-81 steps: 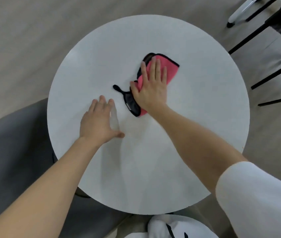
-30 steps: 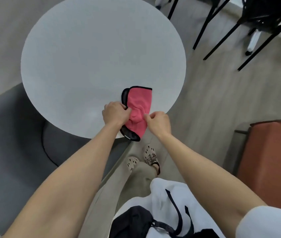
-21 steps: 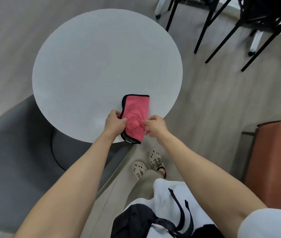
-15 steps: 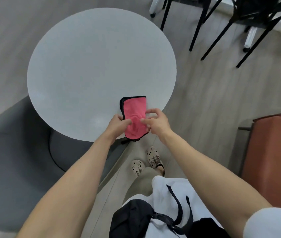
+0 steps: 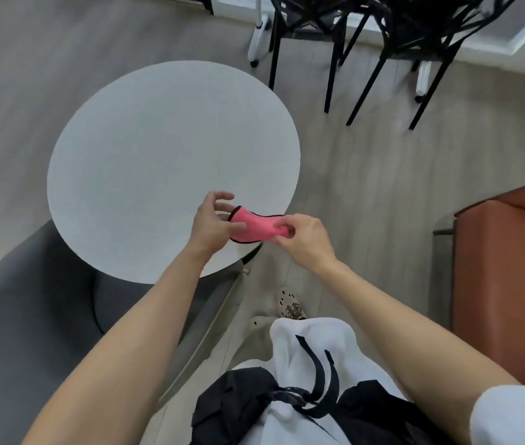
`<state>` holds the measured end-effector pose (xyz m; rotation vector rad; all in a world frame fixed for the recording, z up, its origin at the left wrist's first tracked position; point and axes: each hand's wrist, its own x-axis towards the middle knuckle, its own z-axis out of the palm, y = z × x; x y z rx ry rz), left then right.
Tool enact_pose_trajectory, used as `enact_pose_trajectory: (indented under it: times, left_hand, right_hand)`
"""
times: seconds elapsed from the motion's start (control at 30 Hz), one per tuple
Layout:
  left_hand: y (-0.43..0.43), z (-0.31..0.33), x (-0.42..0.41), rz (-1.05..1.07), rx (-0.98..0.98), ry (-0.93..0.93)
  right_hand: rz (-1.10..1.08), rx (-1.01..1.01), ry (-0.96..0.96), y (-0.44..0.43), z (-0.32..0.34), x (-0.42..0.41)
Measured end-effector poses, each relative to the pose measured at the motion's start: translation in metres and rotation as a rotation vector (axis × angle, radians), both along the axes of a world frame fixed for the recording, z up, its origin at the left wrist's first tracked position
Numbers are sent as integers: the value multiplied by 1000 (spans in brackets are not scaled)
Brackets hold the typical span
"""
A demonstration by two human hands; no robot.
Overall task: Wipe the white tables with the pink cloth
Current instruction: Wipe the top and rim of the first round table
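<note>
Pink cloth [image 5: 252, 229] (one, black-edged) stretches between my two hands: left hand [image 5: 211, 223] pinches one end, right hand [image 5: 299, 237] grips the other, above one round white worktop [image 5: 145, 162].

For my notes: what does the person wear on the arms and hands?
The left grip and right grip are bare hands: no gloves, rings or watch. Both forearms are uncovered. A short white sleeve covers the right upper arm; no left sleeve is in view.

Pink cloth [image 5: 253, 228], black-edged, bunched, lifted over near edge of round white table [image 5: 171, 162].
</note>
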<state>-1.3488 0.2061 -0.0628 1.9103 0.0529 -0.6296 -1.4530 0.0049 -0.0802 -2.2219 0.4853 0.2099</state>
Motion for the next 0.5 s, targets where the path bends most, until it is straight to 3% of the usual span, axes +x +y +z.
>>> enact_pose_trajectory:
  times: [0.1,0.2,0.27,0.33,0.43,0.5]
  left_hand:
    - [-4,1,1,-293,294,-298]
    - [2,-12,5,-608,641,-476]
    - [9,-24,10,-774,837,-503]
    - [15,-33,15,-877,964,-505]
    - [20,-48,27,-945,1079,-521]
    - [19,-57,38,-953,1112,-496]
  right_hand:
    - [-45,-144,-98,1,-3,-7]
    - [-109,-169,103,-9,-8,-18]
    - [-237,-139,259,-16,-18,-24]
    - [-398,-40,295,-17,-31,-23]
    - [-549,74,158,7,-47,-5]
    - [-538,134,49,39,-59,13]
